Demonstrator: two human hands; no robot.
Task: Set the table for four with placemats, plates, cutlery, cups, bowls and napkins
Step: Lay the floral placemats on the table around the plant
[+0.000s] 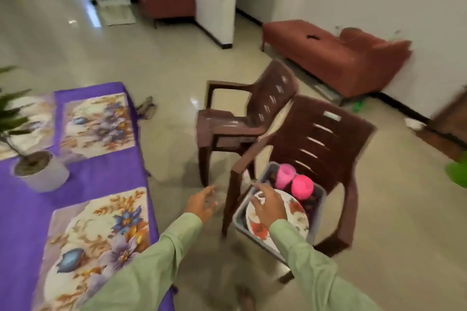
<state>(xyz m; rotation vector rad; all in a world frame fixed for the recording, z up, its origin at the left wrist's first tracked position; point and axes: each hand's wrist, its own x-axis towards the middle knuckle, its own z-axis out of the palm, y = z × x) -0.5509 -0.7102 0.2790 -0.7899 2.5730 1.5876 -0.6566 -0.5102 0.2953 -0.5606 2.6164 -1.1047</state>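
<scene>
Potted plant [40, 171]: stands mid-surface between the mats, so the settings have to fit round it.
Surface [88, 177]: covered in purple cloth; its right edge runs toward the person, with the cloth hanging over it.
Placemats: three show, the far-left mat [38, 113] partly behind leaves, the far mat [97, 124] and the near mat [101, 240]. All lie flat and carry no dishes. The near mat lies close to the right edge, probably the easiest first landing spot.
Left grip [202, 203]: fingers loosely spread and holding nothing, in the air over the floor between the surface's edge and the chair arm. It is blurred; I judge it ready to help lift.
Tub [239, 219]: grey, set on the seat of the near chair, apparently staged there to keep the dishes near the surface.
Right grip [269, 206]: open-fingered above the top plate and holding nothing; whether it touches cannot be told.
Plates [295, 212]: floral, apparently a stack, tilted in the tub's near end.
Pink cups [302, 187]: two side by side at the tub's far end, by the chair back.
Near chair [323, 144]: its arms flank the tub, and the left arm stands between the tub and the surface, so a plate should rise above it before crossing.
Far chair [240, 118]: just behind the near one, off the likely path.
Floor: an open strip separates the surface from the chairs, giving room to swing across.
Stage: mats laid, plates not yet moved.
</scene>
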